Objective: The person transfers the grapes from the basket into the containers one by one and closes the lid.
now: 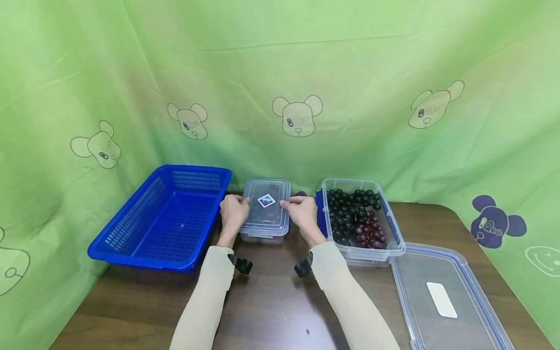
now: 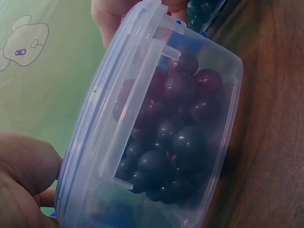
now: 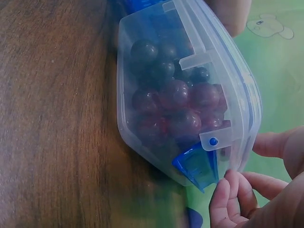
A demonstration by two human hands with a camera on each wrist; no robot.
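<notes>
A small clear food container (image 1: 262,239) stands on the table between both hands, with its lid (image 1: 272,217) lying on top. Dark and reddish grapes (image 2: 156,164) show through its wall in both wrist views. My left hand (image 1: 234,212) holds the lid's left edge, thumb on top. On the opposite edge my right hand (image 1: 304,214) pinches the lid, thumb above and fingertips at the side. A blue clip (image 3: 197,164) hangs unfastened beside the right fingers, away from the rim.
To the left stands a blue basket (image 1: 175,218) with slotted walls. A larger open container (image 1: 395,233) with black and red grapes is at the right; a big lid (image 1: 420,291) lies in front of it. Behind hangs a green curtain (image 1: 245,87).
</notes>
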